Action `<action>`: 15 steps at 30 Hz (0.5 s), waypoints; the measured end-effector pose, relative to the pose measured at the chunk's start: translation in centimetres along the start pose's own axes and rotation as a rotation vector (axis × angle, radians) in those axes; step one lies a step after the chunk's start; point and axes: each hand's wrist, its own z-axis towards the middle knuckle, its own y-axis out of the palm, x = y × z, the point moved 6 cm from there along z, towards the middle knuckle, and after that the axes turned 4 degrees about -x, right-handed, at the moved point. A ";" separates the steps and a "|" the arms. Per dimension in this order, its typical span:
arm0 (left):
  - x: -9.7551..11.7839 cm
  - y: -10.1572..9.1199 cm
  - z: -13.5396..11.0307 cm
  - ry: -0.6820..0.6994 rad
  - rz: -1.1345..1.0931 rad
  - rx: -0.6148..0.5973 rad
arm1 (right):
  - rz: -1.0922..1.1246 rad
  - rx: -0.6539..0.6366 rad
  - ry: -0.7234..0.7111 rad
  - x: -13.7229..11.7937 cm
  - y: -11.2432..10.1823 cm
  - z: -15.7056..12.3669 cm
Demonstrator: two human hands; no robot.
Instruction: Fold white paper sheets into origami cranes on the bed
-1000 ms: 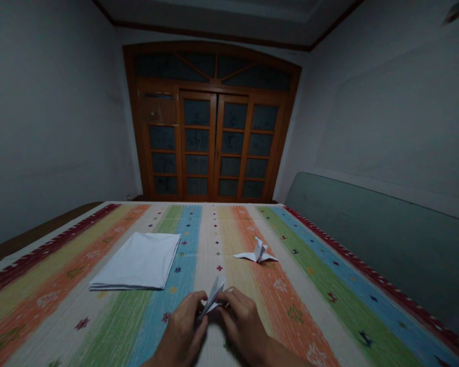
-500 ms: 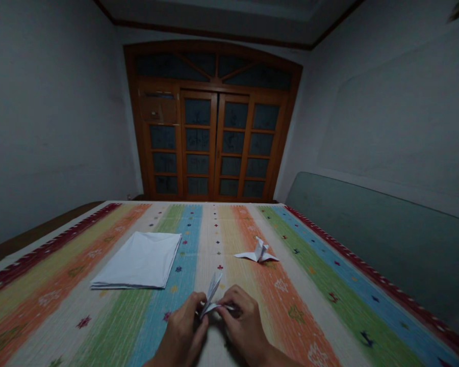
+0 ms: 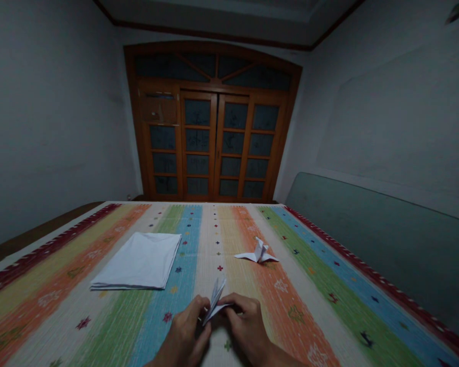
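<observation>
White folded paper stands pinched between the left hand and right hand, held close together; squeezing too hard could crumple its thin flaps. A paper crane sits ahead, right of the hands, on a striped bedspread.

The fingers hide the base of the folded white paper, and the bottom edge cuts off both forearms.

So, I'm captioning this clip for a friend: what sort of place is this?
Probably a room in a home, perhaps a bedroom: a wide striped cover like a bedspread, and glazed wooden doors ahead.
</observation>
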 end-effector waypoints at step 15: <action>-0.2 -0.3 -0.2 -0.040 0.009 0.026 | 0.140 -0.002 -0.077 -1.4 0.1 0.4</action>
